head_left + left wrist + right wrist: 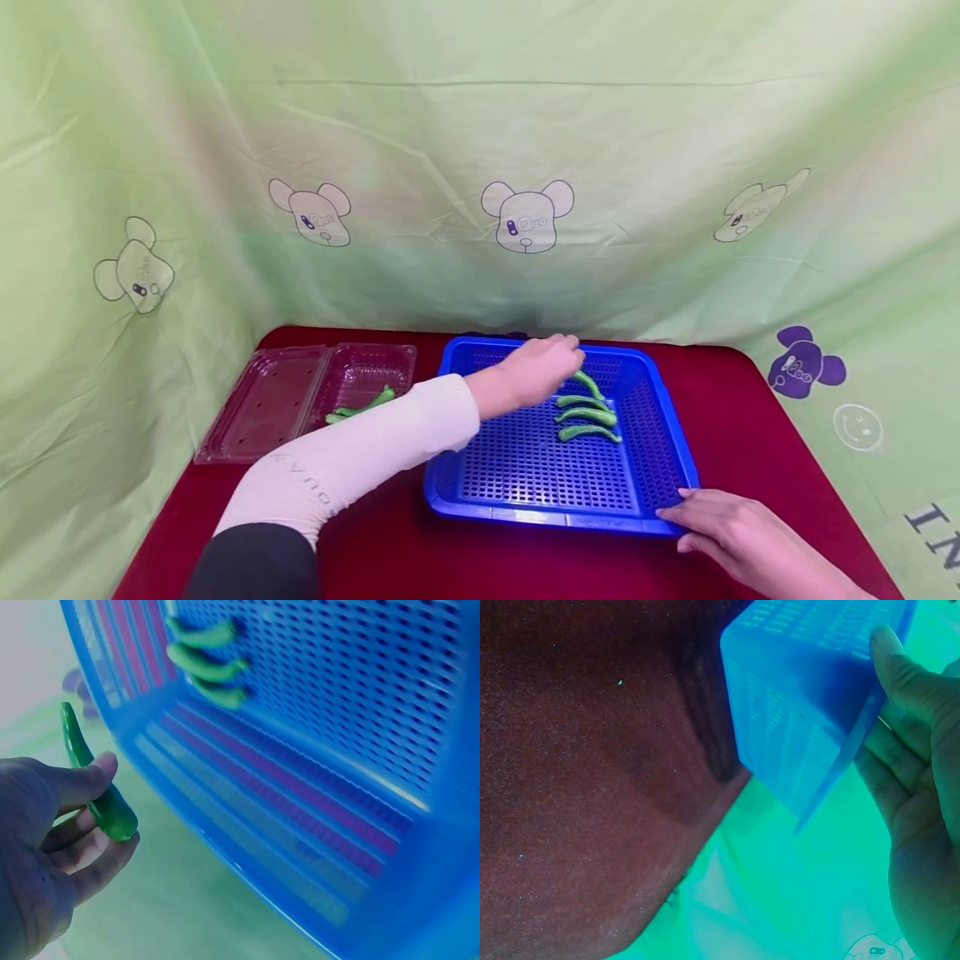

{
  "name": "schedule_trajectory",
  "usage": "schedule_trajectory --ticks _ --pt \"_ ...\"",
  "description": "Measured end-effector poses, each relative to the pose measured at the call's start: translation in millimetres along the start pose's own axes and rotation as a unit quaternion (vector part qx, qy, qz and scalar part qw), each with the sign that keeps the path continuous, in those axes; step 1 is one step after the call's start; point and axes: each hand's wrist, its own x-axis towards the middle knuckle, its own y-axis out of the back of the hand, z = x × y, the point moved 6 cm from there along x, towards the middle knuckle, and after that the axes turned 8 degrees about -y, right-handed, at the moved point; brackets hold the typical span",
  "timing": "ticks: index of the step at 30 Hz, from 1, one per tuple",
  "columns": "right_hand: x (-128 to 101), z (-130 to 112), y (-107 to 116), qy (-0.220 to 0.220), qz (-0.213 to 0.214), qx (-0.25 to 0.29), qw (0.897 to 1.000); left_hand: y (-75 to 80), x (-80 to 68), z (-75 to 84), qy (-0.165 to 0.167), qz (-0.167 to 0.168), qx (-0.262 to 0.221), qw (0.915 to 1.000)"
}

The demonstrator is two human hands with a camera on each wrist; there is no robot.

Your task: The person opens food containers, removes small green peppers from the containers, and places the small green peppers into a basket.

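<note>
Left hand [543,367] pinches a pepper [112,812] over the blue basket [540,518], three [587,415] already inside, others [369,406] left in a box [369,360] alongside; right hand [731,527] grips rim [615,525].

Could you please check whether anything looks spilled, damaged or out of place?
Nothing stands out. The blue basket sits upright on the red table, three green peppers lie inside, and the left hand holds another pepper. More peppers lie in the open plastic box. No spill or damage shows.

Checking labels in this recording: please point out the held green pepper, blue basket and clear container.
Held green pepper [114,813], left wrist view, thick end.
Blue basket [525,517], head view, near rim.
Clear container [279,400], head view, left half.
</note>
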Motion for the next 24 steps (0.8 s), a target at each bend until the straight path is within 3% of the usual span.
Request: schedule_trajectory --ticks 6,10,17,24 --pt "-1 0 -2 0.008 0.006 0.006 1.000 -14.5 30.8 34.2 -0.016 -0.014 -0.008 0.9997" --pt "-1 0 -1 0.016 0.020 0.007 1.000 -31.9 43.6 52.1 -0.023 -0.030 -0.006 0.9993" --pt "0 -1 0 0.016 0.034 0.010 0.999 -67.9 49.1 66.9 -0.032 -0.091 -0.019 0.9951" --pt "0 0 3 0.020 0.052 0.007 0.998 -95.4 48.4 70.8 -0.037 -0.113 -0.057 0.9913"
